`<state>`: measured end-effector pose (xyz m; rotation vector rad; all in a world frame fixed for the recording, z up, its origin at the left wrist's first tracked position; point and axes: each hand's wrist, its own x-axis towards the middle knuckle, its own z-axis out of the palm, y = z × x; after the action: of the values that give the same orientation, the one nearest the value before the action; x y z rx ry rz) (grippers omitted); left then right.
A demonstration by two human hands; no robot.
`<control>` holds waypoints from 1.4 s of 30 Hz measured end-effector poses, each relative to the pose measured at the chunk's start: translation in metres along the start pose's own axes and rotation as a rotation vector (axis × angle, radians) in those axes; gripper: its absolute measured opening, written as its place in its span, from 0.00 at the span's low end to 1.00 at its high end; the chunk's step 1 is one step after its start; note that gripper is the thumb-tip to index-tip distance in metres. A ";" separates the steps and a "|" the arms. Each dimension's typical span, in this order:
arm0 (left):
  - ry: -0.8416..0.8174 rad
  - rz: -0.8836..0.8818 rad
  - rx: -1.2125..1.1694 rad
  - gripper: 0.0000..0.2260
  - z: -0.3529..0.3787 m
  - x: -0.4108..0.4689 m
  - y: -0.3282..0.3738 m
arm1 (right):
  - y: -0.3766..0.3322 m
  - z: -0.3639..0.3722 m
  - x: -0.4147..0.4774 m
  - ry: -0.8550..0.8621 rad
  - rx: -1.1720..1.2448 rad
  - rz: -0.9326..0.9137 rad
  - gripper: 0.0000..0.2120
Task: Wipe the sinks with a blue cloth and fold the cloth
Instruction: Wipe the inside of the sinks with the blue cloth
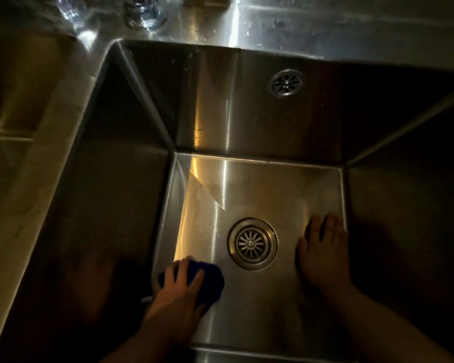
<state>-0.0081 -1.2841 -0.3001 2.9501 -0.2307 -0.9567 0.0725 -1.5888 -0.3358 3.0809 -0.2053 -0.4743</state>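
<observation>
A deep steel sink point(131, 179) is seen from above, dimly lit, with a bright streak of reflected light running down its far wall and across the floor. A round drain point(252, 243) is set in the floor, slightly right of the middle, and a smaller overflow grille point(286, 83) is fixed high on the far wall.

The blue cloth point(211, 280) is bunched on the sink floor at the near left – just left of the drain and near the left wall, apart from the drain's rim. It is pressed down by the left hand point(180, 286), whose fingers point(169, 275) are curled over its top; the cloth is gripped beneath them, with its right part showing past the knuckles.

The right hand point(324, 254) is laid flat on the floor at the right of the drain, fingers spread wide and pointing to the far side, nothing held in it. Its outer edge lies close against the foot of the right wall; whether the wall is touched cannot be told in the shadow.

Both forearms are bare and enter from the near edge. On the ledge beyond the sink, at the far left, something clear and glassy point(144, 11) is seen – too blurred to be named
</observation>
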 end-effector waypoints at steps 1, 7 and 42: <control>-0.044 -0.009 -0.020 0.30 0.005 -0.004 0.001 | -0.005 -0.005 -0.002 -0.025 -0.011 0.010 0.32; -0.403 0.027 -0.124 0.34 0.011 -0.012 0.018 | -0.032 -0.022 -0.017 -0.255 -0.065 -0.012 0.30; 0.379 -0.149 -0.259 0.28 -0.120 0.032 -0.002 | -0.096 -0.134 0.048 -0.213 0.892 -0.164 0.34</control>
<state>0.0878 -1.2887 -0.2217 2.8565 0.1171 -0.3814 0.1706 -1.5003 -0.2256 3.9256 -0.2109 -0.9396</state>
